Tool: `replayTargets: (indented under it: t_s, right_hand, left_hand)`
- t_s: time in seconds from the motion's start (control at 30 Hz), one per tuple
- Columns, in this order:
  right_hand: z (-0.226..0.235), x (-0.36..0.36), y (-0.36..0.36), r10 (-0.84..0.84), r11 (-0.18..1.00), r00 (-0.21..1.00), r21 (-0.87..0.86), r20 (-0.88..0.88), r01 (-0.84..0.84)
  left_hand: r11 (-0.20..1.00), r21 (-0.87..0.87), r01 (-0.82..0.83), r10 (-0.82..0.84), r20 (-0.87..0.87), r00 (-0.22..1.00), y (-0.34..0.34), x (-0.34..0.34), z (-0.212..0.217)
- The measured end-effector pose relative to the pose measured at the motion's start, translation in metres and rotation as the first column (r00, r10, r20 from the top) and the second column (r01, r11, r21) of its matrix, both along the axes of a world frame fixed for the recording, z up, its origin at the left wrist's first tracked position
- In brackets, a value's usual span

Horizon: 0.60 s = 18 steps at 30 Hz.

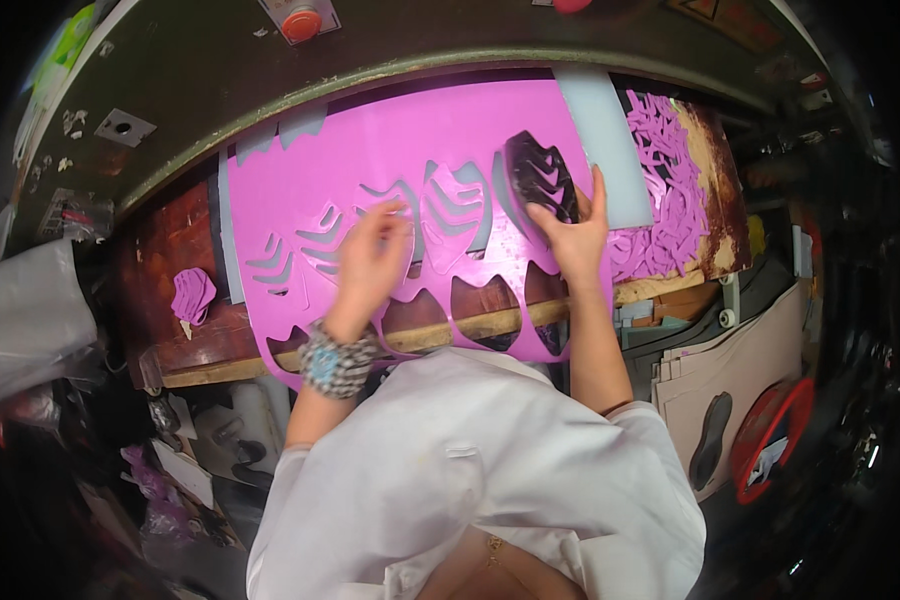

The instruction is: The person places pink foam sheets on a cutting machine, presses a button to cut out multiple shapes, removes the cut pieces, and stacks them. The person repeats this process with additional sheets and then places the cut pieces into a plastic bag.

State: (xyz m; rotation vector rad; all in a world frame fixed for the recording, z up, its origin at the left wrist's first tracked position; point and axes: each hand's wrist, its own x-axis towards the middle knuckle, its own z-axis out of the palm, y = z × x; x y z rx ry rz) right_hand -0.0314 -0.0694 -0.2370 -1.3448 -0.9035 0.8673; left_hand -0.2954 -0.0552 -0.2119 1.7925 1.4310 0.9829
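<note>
A bright pink sheet (390, 140) lies on the work board under a press, with several leaf-shaped cut-outs along its near half. My right hand (570, 232) grips a dark metal cutting die (540, 175) that stands on the sheet's right part. My left hand (370, 262) rests with spread fingers on the sheet's middle, over the cut-outs, and holds nothing. A beaded bracelet (335, 362) is on my left wrist.
A pile of pink offcuts (665, 180) lies at the right end of the worn wooden board (205, 350). A small stack of pink cut pieces (192, 296) sits at the left. The press head (270, 90) with a red button (300, 22) hangs above. Beige patterns (730, 370) lean at the right.
</note>
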Motion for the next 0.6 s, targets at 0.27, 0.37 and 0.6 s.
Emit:
replayTargets:
  t_s: [0.27, 0.37, 0.6]
  right_hand:
    - [0.001, 0.041, -0.045, -0.074, 0.989, 0.883, -0.149, -0.463, 0.005]
    - [-0.001, 0.052, -0.057, -0.146, 0.982, 0.848, -0.178, -0.509, 0.062]
    - [0.001, 0.080, -0.076, -0.157, 0.984, 0.865, 0.003, 0.477, 0.177]
  left_hand:
    - [0.933, -0.236, 0.270, -0.262, 0.068, 0.963, 0.001, 0.154, -0.012]
    - [0.957, -0.190, 0.218, -0.166, 0.256, 0.952, -0.008, 0.151, -0.019]
    - [0.966, -0.253, 0.054, -0.091, -0.138, 0.986, -0.027, 0.037, -0.016]
